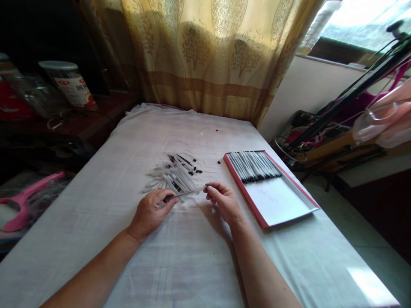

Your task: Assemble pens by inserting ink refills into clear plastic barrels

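The left hand (152,209) and right hand (224,201) pinch one pen (189,193) in their fingers (168,206), with a messy pile (181,176) at its 11 o'clock and a box (276,205) at its 3 o'clock.

Cloth-covered table (180,269), its pale surface faintly checked and rumpled along the far edge. Near the middle lies a loose pile of slender translucent tubes (184,177), overlapping in several directions, with some dark slender pieces (184,159) among them at its far side. Small black bits (197,171) lie scattered just right of the pile. Farther right, a shallow red-edged box (276,205) rests flat. Toward the far edge lie a tiny red piece (217,130) and, to its left, a tiny white fleck (201,134).
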Motion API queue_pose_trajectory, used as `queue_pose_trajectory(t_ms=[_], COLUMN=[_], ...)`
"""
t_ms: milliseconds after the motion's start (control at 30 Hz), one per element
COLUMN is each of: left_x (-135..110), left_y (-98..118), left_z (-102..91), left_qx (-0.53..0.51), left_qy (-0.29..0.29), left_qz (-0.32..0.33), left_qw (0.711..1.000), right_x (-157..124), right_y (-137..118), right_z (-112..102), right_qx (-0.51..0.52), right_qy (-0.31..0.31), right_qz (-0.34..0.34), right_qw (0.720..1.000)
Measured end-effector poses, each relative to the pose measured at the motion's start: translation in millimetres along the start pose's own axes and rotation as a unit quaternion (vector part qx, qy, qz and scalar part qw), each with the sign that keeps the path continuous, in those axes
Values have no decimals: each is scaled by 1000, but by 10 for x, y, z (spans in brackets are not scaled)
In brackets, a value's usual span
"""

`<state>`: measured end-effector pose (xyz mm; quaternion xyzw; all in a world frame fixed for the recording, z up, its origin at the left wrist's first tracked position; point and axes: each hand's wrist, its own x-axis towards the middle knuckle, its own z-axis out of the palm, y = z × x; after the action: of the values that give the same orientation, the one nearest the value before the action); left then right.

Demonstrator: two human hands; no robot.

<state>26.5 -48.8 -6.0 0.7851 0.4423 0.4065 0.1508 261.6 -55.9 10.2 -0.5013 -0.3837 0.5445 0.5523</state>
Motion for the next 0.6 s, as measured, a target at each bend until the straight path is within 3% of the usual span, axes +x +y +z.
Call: queue_pose_trajectory(t_ms=[233,467,600], left_x=[-53,-20,3], left_y=[146,127,95], left_z=[137,72,49], left_qx=[12,60,56], left_qy=[-10,27,15], left_qz=[18,36,36], left_qw=[1000,997,998], right_x=[-15,-44,-76], right_y=[80,6,-36], right_z=[-171,-114,-92], right_qx=[33,9,-9], right_qy=[13,31,-1], right_qz=[11,52,65], right_qw=[999,998,998])
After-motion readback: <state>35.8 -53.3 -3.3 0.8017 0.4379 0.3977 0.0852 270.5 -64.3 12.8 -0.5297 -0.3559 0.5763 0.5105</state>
